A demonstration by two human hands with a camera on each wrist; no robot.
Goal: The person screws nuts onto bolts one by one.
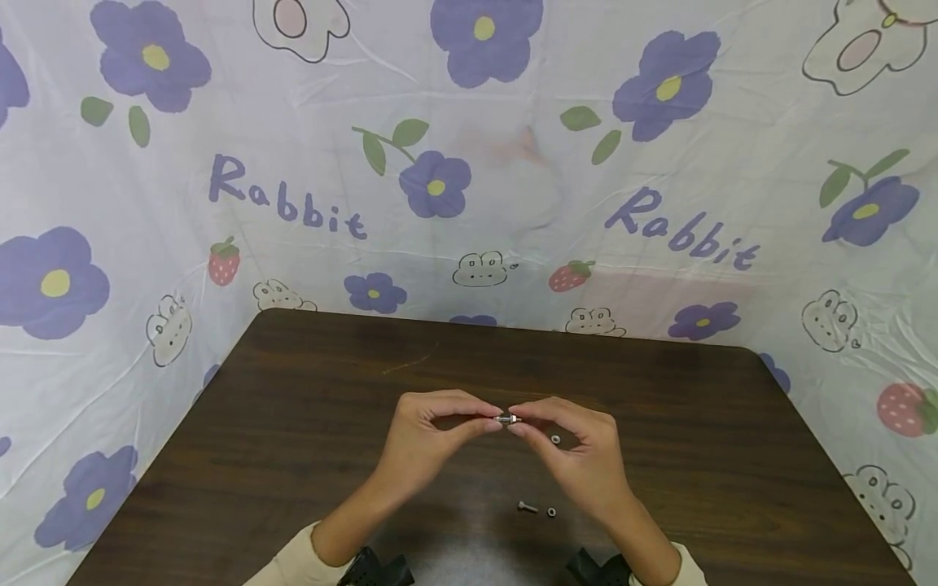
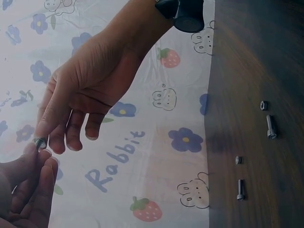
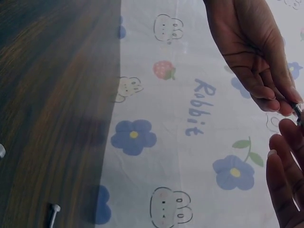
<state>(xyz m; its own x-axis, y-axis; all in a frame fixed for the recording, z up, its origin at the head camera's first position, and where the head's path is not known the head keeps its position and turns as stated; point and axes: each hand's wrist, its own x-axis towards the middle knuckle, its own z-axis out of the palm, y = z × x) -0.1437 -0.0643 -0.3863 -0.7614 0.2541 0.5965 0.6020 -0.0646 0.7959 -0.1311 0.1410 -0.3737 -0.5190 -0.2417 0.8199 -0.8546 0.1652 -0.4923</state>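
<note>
In the head view my left hand [image 1: 425, 443] and right hand [image 1: 586, 448] meet above the table, fingertip to fingertip. Between them is a small metal bolt [image 1: 502, 420] with a nut [image 1: 514, 419] on it. Left thumb and index finger pinch the bolt's end; the right thumb and index finger pinch around the nut. The left wrist view shows the right hand [image 2: 95, 76] above, the left hand [image 2: 23, 190] at lower left. Seen from the right wrist, the left hand [image 3: 256, 47] holds the bolt [image 3: 297, 107] close to the right fingertips [image 3: 285, 128].
Spare hardware lies on the dark wooden table [image 1: 293, 456]: a bolt [image 1: 528, 507] beside a nut [image 1: 552, 513], and another nut [image 1: 555, 439] framed by the right hand. A second loose bolt [image 2: 271, 127] shows in the left wrist view. A printed cloth [image 1: 513, 203] hangs behind.
</note>
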